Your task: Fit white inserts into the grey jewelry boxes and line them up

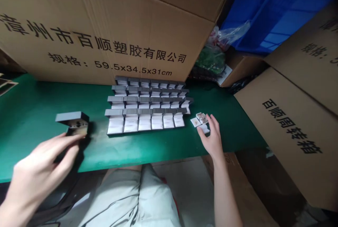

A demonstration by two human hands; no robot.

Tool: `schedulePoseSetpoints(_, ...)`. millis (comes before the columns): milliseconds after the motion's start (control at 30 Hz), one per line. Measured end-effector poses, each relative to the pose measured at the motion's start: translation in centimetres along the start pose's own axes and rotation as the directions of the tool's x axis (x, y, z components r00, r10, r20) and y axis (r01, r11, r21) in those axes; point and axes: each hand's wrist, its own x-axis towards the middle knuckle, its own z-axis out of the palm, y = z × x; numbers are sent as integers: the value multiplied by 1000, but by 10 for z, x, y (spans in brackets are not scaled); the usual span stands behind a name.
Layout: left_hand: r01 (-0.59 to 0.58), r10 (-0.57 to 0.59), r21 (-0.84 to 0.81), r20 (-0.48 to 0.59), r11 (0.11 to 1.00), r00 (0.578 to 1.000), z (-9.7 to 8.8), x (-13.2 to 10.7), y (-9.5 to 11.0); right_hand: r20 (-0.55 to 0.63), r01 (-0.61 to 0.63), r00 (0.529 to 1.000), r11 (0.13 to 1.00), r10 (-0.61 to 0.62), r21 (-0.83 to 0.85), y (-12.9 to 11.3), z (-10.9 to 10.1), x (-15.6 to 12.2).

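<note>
At the left of the green table, my left hand [50, 165] is closed on a small hinged box [72, 117]. Its dark grey lid stands up, and the inside is partly hidden by my fingers. My right hand [211, 137] is over a few small white cards [195, 122] on the right side, thumb and fingers apart and touching or nearly touching them. One card carries a brownish print. Between my hands stand rows of similar small boxes [144, 122], lids raised and white inserts showing.
A large cardboard carton [105, 19] stands behind the rows on the green table [118, 153]. Further cartons [295, 128] close in the right side. A clear plastic bag with green contents [210, 57] and a blue bin [264, 19] are at the back right.
</note>
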Motion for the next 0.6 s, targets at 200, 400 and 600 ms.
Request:
schedulePoseSetpoints(200,-161,154,-113,-68,981,986,19,-43,44,-41,-67,997,995,71,80,0,-1,-1)
schedulePoseSetpoints(400,-144,135,-25,-217,989,967,18,-43,53,-106,-186,973,971,203,149,1,0,1)
schedulePoseSetpoints(600,278,-299,-234,-61,932,952,3,-7,58,-184,-316,909,908,373,275,6,-1,4)
